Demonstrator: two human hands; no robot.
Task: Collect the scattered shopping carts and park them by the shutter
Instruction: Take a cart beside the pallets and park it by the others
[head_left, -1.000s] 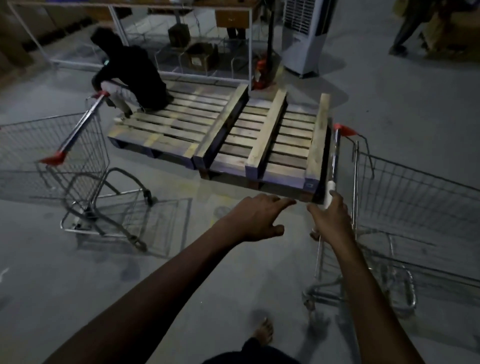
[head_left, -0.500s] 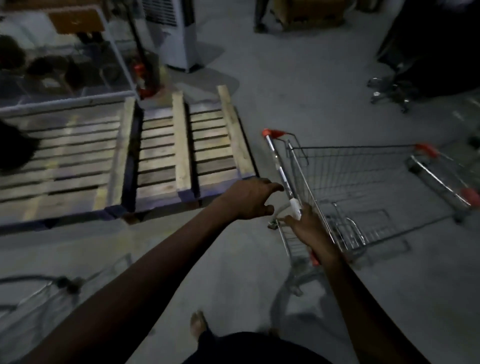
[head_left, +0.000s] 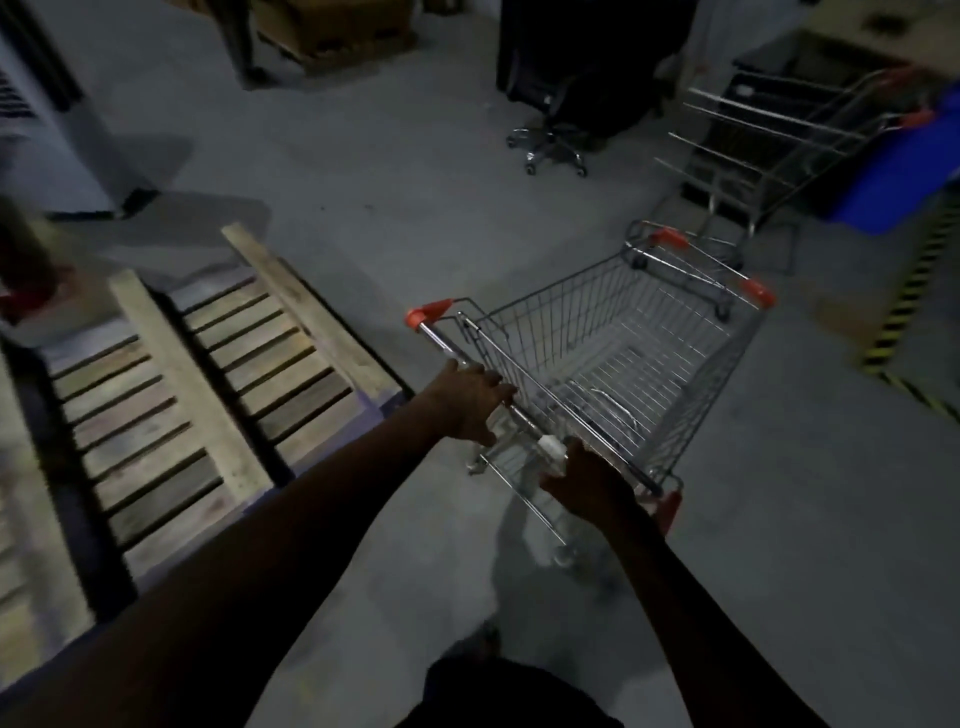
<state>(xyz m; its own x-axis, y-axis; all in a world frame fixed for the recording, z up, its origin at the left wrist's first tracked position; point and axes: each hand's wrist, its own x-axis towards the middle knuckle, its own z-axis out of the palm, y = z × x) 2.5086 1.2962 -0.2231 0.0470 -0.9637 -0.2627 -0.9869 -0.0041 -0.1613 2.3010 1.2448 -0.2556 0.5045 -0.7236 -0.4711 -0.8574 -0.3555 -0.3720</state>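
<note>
An empty wire shopping cart (head_left: 623, 358) with orange handle caps stands in front of me on the grey concrete floor. My left hand (head_left: 467, 405) grips its chrome push bar near the left end. My right hand (head_left: 587, 480) grips the same bar further right, next to a white clip. Directly behind this cart sits a second cart (head_left: 696, 260) with orange caps. A third cart (head_left: 779, 130) stands at the far right beside a blue bin (head_left: 893, 176).
Wooden pallets (head_left: 197, 405) lie on the floor close to my left. A black office chair (head_left: 561, 104) stands ahead. A white cooler unit (head_left: 47, 119) is at the far left. Yellow-black hazard tape (head_left: 909, 291) marks the floor on the right.
My left hand reached over and closed on the push bar. The view swung right with the cart, so the pallets slid left and the other carts came into sight.
</note>
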